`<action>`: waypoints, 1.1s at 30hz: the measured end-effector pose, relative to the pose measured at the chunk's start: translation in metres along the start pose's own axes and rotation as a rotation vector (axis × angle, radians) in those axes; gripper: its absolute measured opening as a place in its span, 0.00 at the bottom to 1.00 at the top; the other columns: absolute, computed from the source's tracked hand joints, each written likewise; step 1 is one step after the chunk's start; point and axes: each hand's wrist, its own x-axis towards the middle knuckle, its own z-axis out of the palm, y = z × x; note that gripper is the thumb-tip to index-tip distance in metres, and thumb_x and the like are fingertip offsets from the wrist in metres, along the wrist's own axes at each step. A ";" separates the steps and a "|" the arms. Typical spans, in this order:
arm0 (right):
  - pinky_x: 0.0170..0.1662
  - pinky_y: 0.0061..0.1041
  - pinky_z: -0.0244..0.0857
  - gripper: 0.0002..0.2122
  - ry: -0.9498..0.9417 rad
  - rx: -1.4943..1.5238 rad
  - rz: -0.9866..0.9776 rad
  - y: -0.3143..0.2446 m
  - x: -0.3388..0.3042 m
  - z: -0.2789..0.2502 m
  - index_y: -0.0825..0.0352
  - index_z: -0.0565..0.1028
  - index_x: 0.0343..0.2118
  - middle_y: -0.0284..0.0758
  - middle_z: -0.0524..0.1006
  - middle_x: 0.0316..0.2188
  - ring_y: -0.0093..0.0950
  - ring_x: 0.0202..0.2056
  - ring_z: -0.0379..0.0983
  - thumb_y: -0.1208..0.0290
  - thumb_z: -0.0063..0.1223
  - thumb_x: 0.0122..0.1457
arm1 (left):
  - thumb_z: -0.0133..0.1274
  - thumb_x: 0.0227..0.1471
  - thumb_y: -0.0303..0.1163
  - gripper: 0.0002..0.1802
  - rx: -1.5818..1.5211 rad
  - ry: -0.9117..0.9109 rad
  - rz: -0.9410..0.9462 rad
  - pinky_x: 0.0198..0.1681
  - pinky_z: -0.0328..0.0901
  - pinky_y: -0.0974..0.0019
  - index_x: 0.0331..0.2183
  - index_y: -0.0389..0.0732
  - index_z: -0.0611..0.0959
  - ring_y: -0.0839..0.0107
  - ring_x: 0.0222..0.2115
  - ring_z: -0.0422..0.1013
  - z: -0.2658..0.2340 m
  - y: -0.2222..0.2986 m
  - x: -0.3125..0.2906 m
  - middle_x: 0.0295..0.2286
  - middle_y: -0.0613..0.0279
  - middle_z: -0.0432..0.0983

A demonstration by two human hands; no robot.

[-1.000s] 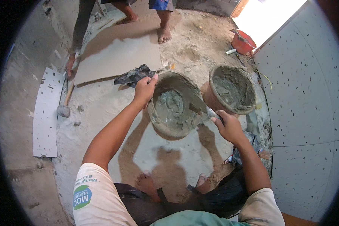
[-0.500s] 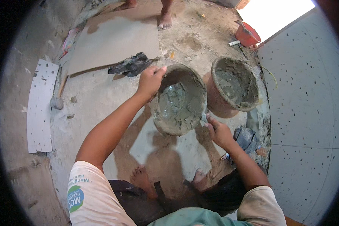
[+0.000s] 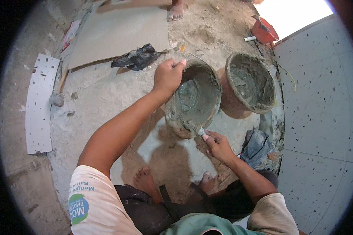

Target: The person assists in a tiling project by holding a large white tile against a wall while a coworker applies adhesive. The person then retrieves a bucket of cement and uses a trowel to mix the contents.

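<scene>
A mortar-caked bucket stands tilted over the floor in front of me, with wet grey mortar inside. My left hand is closed around its far left rim. At the near rim, my right hand pinches a small whitish piece smeared with mortar; its kind is unclear, and my fingers cover most of it. A lump of mortar sits on the rim just beside that piece. To the right stands a second bucket, also coated and holding grey mortar.
A flat board and crumpled black plastic lie ahead. A hammer and speckled white strip are at left. A red bucket is far right, near a speckled panel wall. Another person's foot shows at the top.
My left hand has shifted right along with the bucket's rim. My right hand has moved down and left, from the bucket's right side to its near rim.
</scene>
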 end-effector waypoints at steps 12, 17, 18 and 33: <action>0.11 0.16 0.47 0.17 -0.097 0.508 0.409 -0.043 -0.021 0.023 0.62 0.71 0.47 0.27 0.70 0.26 0.18 0.18 0.64 0.58 0.46 0.60 | 0.50 0.51 0.43 0.20 -0.026 0.015 0.033 0.27 0.62 0.62 0.22 0.34 0.77 0.65 0.20 0.68 0.015 0.015 -0.030 0.17 0.54 0.72; 0.12 0.16 0.47 0.17 -0.060 0.617 0.427 -0.053 -0.026 0.031 0.61 0.70 0.45 0.25 0.68 0.24 0.17 0.17 0.63 0.55 0.44 0.60 | 0.49 0.52 0.41 0.19 -0.030 0.022 0.040 0.27 0.62 0.62 0.22 0.34 0.76 0.65 0.20 0.68 0.010 0.015 -0.037 0.18 0.54 0.73; 0.12 0.16 0.48 0.17 -0.055 0.652 0.427 -0.059 -0.027 0.029 0.61 0.70 0.45 0.26 0.68 0.24 0.17 0.16 0.62 0.55 0.44 0.60 | 0.49 0.52 0.41 0.18 -0.026 0.037 0.053 0.27 0.62 0.62 0.22 0.34 0.76 0.65 0.20 0.68 0.010 0.015 -0.038 0.18 0.55 0.72; 0.16 0.20 0.59 0.13 0.530 0.386 -0.210 -0.110 -0.020 -0.091 0.67 0.69 0.35 0.33 0.73 0.21 0.20 0.15 0.66 0.60 0.50 0.56 | 0.46 0.54 0.39 0.19 -0.256 0.156 -0.052 0.26 0.55 0.70 0.17 0.37 0.72 0.78 0.21 0.57 -0.047 -0.048 -0.010 0.17 0.68 0.62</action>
